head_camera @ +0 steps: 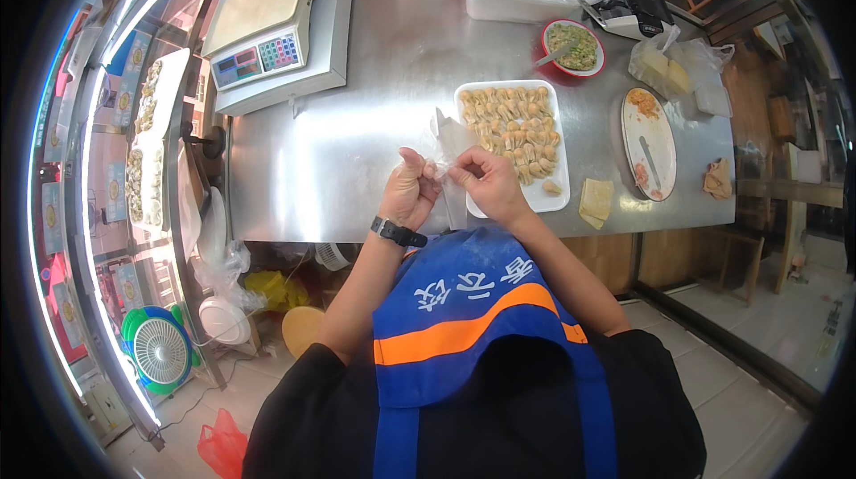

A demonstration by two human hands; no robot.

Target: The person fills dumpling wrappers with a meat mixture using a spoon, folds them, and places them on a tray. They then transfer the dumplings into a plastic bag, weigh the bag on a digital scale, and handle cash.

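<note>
Between my two hands is a thin piece of clear plastic, probably a bag (455, 135), its upper part spread over the steel table beside the tray. My left hand (409, 190), with a black watch on the wrist, curls its fingers around the plastic while the thumb sticks up. Thumb and forefinger of my right hand (496, 186) pinch it from the other side. Just beyond my right hand lies a white tray (562, 195) with rows of folded wontons (511, 115); a single one (552, 187) sits apart near its front right corner. My right hand overlaps the tray's left front.
A digital scale (257, 58) stands back left. Toward the right are a red-rimmed bowl of green filling (572, 48), an oval plate (659, 168) with filling scraps and a spreader, stacked wrappers (595, 201) and a crumpled cloth (717, 179). A plastic-covered container (521, 6) stands behind.
</note>
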